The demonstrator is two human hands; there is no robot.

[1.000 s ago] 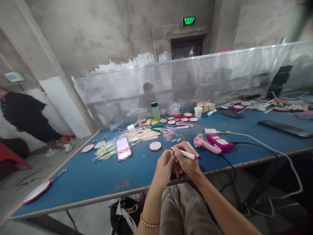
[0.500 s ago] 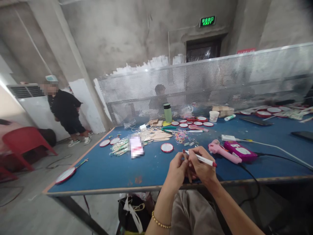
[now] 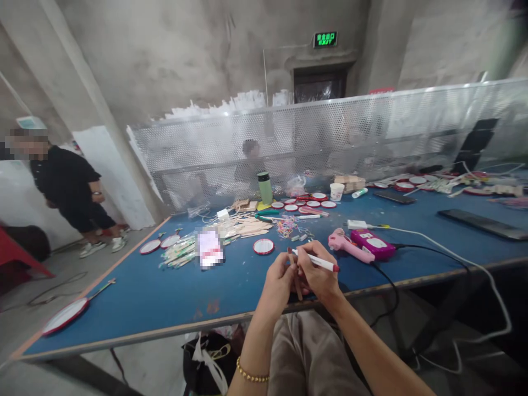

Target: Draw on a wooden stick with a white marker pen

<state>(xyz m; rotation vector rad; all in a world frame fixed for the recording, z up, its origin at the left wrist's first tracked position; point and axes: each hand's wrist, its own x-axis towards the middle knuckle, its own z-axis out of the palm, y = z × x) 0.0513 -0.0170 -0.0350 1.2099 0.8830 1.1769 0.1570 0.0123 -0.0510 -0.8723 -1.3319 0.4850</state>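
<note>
My left hand (image 3: 277,281) is closed around a flat wooden craft stick (image 3: 297,285), held above the table's front edge. The stick's upper end is dark red. In my right hand (image 3: 324,281) is a white marker pen (image 3: 322,260) with a red end, its tip against or very near the top of the stick. Part of my right fingers is hidden behind the stick. Beyond my hands lies a round white disc with a red rim (image 3: 263,247). To their right rests a pink glue gun (image 3: 350,246) beside a magenta box (image 3: 372,244).
Wooden sticks (image 3: 251,226), wrapped sticks (image 3: 179,252) and red-rimmed discs (image 3: 291,208) spread across the blue table (image 3: 165,300). A green bottle (image 3: 264,188) and paper cup (image 3: 336,191) stand near the perforated screen (image 3: 198,148). Cables trail right. A person (image 3: 74,181) stands at left.
My view has turned to the right, so the scene sits further left and more of the table's right side shows. Both hands keep the same hold on stick and marker.
</note>
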